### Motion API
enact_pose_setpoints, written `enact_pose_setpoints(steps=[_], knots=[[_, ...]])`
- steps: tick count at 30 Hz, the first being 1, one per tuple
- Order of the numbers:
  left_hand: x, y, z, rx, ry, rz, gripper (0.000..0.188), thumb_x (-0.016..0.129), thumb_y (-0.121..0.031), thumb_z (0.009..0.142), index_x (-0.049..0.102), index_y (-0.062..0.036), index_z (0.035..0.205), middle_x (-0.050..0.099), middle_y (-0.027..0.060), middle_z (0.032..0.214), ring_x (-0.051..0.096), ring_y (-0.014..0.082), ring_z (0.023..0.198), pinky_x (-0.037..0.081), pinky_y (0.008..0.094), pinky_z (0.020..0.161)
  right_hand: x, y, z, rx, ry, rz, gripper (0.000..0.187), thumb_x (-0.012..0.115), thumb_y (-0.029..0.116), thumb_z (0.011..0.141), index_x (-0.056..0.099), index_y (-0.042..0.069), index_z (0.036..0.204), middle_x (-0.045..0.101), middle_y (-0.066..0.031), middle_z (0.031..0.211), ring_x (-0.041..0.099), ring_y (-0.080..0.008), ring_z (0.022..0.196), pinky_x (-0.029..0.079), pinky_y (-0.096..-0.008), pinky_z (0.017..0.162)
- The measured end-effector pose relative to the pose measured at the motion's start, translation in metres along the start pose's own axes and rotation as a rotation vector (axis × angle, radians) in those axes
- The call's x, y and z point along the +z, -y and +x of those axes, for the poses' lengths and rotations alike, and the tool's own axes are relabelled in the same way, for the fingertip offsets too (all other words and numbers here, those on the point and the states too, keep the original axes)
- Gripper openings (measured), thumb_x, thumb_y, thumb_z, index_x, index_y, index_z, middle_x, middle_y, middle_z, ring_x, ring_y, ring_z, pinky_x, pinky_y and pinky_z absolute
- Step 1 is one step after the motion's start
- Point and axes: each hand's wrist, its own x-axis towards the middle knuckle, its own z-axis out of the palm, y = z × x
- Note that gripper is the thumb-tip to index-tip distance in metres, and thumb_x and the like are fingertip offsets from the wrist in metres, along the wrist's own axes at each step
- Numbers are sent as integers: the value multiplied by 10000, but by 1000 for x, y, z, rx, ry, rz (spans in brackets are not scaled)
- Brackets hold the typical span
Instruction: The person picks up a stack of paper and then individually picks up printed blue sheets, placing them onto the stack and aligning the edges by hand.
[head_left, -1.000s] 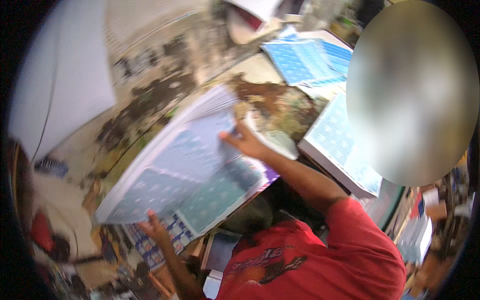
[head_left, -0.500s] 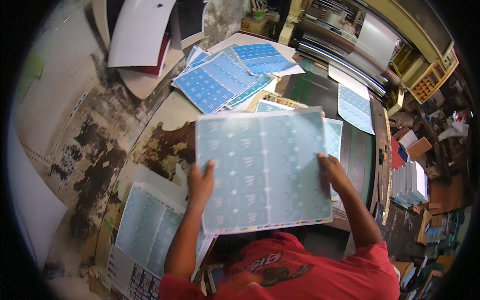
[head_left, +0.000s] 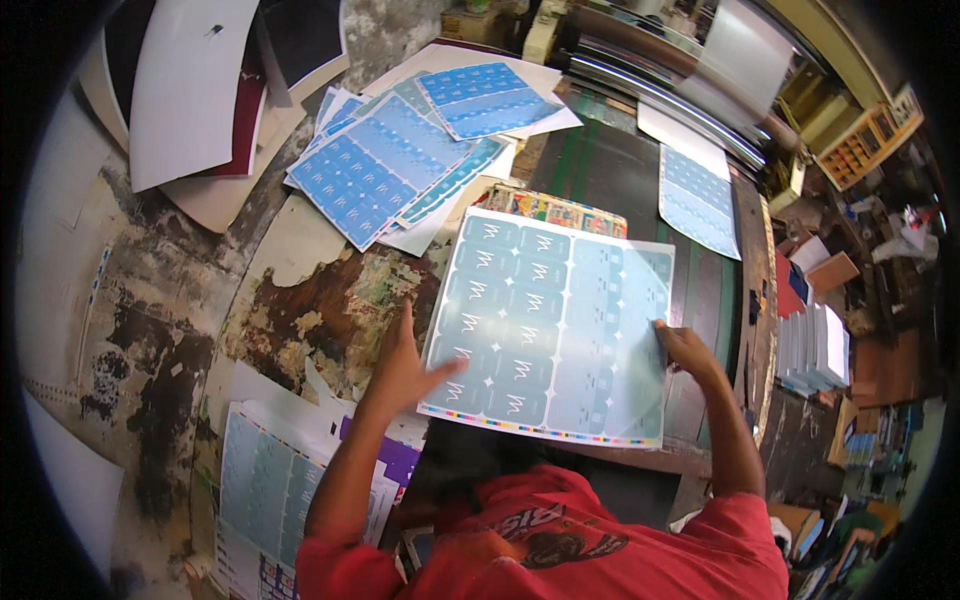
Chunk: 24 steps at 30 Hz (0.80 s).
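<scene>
A large printed sheet [head_left: 550, 340] in pale teal and light blue lies flat in front of me, above a colourful printed sheet [head_left: 560, 208] whose far edge shows. My left hand [head_left: 405, 365] is at its left edge, thumb and forefinger spread wide, the thumb over the print. At the opposite edge my right hand [head_left: 688, 350] pinches the sheet, with some fingers hidden. Whether the sheet rests fully on what is below cannot be made out. Overlapping blue printed sheets [head_left: 370, 165] lie beyond my left hand.
A machine with a metal roller [head_left: 660, 105] stands at the far side of a dark belt [head_left: 600, 160]. One blue sheet [head_left: 697, 200] lies on the belt. More teal sheets [head_left: 270, 480] are at lower left, stacked paper blocks [head_left: 815, 345] at right. White boards [head_left: 190, 90] lean far left.
The teal sheet has come down and flattened, shifting slightly right. My left hand has opened at its edge; my right hand still holds its side. The view has shifted too.
</scene>
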Motion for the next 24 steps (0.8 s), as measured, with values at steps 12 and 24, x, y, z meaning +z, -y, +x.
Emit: enact_pose_setpoints(steps=[12,24], knots=[[17,-6,-68,97,-17,275,940,728,-11,733,219,22,1523,594,271,1219,592,445,1013,491,482,888,-97,48,123,-894,-137,-883,836,899,179,513,579,49,1274,643,-174,1211,621,-367,1078,509,-439,931],[21,12,-111,24,-245,200,1243,865,-69,635,54,-68,1578,375,253,1490,482,432,1256,423,486,1030,-95,92,121,-630,-359,-1097,912,811,117,652,399,78,1465,546,-236,1338,537,-421,1211,464,-471,1011]])
